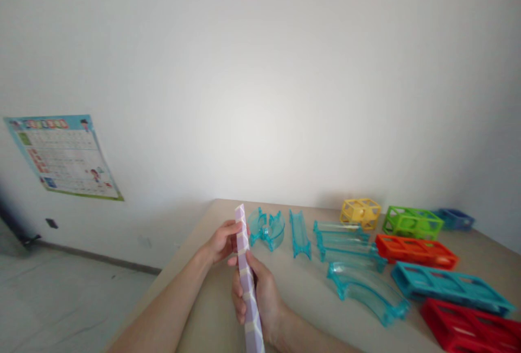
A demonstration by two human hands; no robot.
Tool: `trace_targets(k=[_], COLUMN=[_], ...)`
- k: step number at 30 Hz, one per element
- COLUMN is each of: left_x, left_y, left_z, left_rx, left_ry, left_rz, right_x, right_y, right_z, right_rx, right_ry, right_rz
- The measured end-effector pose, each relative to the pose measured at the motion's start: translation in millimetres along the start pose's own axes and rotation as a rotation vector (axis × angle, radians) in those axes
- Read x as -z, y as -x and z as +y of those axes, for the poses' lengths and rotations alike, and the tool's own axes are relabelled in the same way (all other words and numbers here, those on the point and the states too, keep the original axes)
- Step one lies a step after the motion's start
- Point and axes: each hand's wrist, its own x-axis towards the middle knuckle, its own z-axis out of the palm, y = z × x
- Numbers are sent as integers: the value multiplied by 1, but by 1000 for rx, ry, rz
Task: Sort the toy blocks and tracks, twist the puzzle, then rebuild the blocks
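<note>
Left hand [222, 242] grips purple checked strip [245, 266] near its far end; right hand [266, 296] grips it closer in. Translucent blue track pieces [300, 233] lie right of strip.

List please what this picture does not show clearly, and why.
Head view: near end of lilac strip, cut off by bottom edge.
Head view: part of left hand, hidden behind lilac strip.
Head view: writing on poster, too small and blurred.
Head view: far right of red frame, cut off by right edge.
</note>
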Motion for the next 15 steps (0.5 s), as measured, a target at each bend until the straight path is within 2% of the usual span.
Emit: trace_targets(k=[6, 11, 13, 15], left_x=[0, -4, -8, -13], left_y=[-1, 4, 4, 4], left_z=[-2, 0, -2, -6], left_rx=[39, -3, -28, -34], left_ry=[-45, 6, 3, -20], left_rz=[-69, -107, -116, -122], right_x=[4, 5, 4, 3], right_y=[-4, -1, 8, 20], right_z=[-4, -16, -24, -32], right_rx=[12, -101, -104, -15], right_ry=[-17, -45, 31, 197], right_rz=[39, -61, -52, -11])
